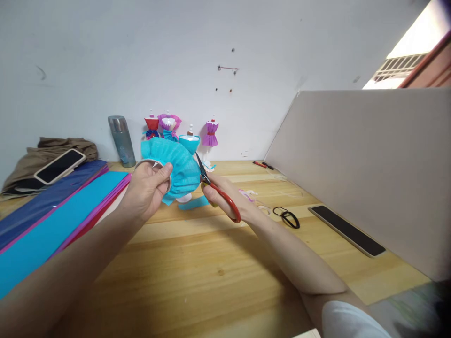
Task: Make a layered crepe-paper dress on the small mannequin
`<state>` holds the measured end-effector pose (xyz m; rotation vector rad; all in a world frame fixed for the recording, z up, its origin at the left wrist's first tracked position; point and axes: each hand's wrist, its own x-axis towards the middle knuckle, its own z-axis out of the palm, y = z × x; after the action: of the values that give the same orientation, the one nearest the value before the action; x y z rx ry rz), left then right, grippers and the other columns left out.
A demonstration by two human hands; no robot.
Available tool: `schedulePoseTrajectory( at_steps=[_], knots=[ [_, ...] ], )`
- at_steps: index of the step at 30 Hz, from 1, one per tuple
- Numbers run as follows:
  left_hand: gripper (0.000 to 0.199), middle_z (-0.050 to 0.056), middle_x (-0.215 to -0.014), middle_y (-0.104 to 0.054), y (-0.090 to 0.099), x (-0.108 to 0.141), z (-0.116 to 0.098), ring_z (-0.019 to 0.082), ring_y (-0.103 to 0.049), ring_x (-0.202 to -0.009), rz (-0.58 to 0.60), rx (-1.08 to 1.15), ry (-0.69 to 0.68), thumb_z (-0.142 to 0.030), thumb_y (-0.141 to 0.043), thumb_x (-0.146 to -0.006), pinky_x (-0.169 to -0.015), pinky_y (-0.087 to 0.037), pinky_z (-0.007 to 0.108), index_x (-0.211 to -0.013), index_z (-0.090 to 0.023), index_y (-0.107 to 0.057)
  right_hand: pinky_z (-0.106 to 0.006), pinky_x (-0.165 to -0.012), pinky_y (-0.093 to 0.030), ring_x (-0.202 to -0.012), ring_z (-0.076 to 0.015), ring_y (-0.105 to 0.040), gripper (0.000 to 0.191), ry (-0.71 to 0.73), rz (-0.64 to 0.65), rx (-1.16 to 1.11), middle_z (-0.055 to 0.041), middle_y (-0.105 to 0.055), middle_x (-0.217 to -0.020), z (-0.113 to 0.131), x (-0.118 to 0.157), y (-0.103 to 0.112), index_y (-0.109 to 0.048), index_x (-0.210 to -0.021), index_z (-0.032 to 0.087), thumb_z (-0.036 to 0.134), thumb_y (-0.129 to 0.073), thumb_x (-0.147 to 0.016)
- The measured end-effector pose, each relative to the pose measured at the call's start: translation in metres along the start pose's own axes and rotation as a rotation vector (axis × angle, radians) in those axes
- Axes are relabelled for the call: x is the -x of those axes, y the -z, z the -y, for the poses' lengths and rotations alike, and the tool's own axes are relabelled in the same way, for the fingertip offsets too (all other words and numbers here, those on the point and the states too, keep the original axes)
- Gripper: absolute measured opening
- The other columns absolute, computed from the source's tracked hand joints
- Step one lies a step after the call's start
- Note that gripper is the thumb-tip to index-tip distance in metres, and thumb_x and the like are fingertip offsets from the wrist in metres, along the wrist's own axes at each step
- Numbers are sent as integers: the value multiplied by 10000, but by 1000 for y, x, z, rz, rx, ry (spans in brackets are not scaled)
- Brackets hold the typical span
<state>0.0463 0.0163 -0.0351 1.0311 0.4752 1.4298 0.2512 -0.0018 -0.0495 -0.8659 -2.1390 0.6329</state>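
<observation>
Gathered turquoise crepe paper point(178, 166) fans out from a pale ring or tape edge, pinched between the thumb and fingers of my left hand point(150, 188). My right hand point(220, 192) holds red-handled scissors point(230, 206). Their dark blades point up and away, parted, at the right edge of the crepe paper; whether they touch it I cannot tell. Behind the paper stands a small dress form with a turquoise top point(190, 142). A turquoise strip point(193, 203) lies on the table below the paper.
Several dressed miniature forms, including a purple one point(210, 134), and a bottle point(121, 141) stand by the wall. Coloured paper sheets point(63, 206), brown cloth point(31, 162) and a phone point(60, 166) lie left; black bands point(289, 218) and a dark slab point(347, 230) lie right.
</observation>
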Motion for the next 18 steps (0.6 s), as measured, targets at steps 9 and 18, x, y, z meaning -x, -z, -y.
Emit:
schedulePoseTrajectory(
  at_steps=[9,18],
  knots=[
    [360,-1,-664,-630,0,0,1,215,-686,-776,15,-80,-36,-227,-948,-587,-655,-596,299,-712,-211,-611,-283,-605,-318,-634,-141,-433,358,-88,-23,22,31,-464,-689,2,0,-6,-456,-839,216,556,-442,-951],
    [311,21,-712,-680,0,1,1,257,-719,-935,13,-81,-56,-214,-925,-639,-808,-624,354,-716,-211,-623,-300,-634,-323,-657,-150,-445,368,-71,-70,115,6,-511,-725,-3,-2,-9,-494,-847,205,554,-427,-943]
  ],
)
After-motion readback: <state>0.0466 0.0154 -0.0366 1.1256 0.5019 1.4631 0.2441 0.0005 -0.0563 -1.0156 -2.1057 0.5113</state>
